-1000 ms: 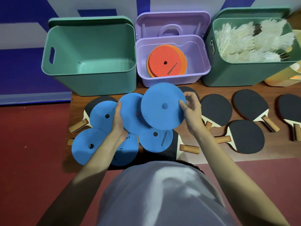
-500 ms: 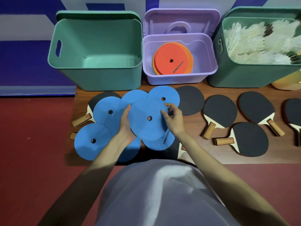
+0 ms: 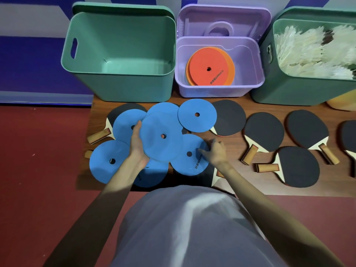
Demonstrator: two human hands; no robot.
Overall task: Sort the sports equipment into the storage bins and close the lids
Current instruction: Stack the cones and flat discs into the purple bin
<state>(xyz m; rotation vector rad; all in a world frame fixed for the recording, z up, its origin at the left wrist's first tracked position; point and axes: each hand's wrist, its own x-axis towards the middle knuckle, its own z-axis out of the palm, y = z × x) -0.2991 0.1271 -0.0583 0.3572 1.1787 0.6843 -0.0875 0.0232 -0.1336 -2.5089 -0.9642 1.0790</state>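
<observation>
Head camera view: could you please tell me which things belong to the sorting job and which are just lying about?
Part of the job:
- flat blue discs, gathered by left hand and right hand
- black-faced wooden paddles
- empty green bin
- lilac bin holding orange discs
- green bin of white shuttlecocks

Lying about:
- yellow container, far right

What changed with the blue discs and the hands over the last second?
The right hand let go of the raised blue disc, lowered to the pile, and now reaches for another blue disc. The left hand keeps its grip. The bins and paddles stayed put.
</observation>
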